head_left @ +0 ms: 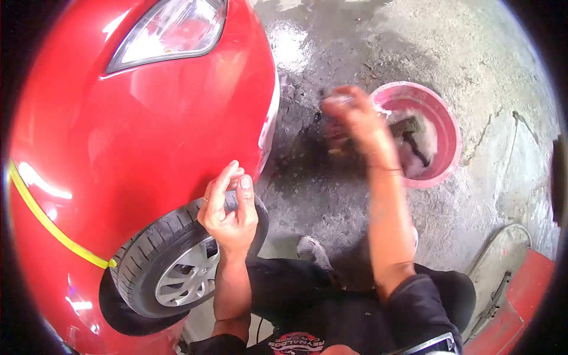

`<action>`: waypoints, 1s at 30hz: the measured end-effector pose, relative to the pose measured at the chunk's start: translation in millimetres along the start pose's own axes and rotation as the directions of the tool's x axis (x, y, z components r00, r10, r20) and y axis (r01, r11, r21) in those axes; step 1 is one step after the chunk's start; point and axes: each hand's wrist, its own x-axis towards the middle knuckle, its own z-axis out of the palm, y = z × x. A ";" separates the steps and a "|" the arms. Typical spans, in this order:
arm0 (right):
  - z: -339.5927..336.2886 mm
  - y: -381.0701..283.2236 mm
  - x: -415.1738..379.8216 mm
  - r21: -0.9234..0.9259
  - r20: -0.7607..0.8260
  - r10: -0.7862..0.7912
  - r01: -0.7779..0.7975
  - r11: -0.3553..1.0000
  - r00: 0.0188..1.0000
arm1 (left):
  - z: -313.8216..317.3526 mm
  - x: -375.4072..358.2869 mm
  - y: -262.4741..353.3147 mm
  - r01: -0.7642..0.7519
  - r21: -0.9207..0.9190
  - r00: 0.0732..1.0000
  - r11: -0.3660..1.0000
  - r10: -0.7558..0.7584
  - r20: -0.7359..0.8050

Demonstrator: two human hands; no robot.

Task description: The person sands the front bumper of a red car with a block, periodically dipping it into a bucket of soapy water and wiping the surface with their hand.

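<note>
As the left hand [229, 218] hovers by tire [148, 248], right hand [354, 112] blurs.

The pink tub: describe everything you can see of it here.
The tub is round, open and pink, with a raised rim and walls that look like plastic. It sits upright on the stained concrete floor, right of the red car. Inside is cloudy, pale liquid with a dark strip and a brownish lump, too unclear to name. The right forearm hides part of its near left side; the right hand is blurred beside it, contact unclear.
</note>
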 end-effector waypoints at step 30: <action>178.7 70.4 -39.7 -0.247 -0.425 -0.323 0.235 0.940 0.845 | -4.5 -8.6 -9.8 -0.015 0.089 0.999 0.996 0.012 0.041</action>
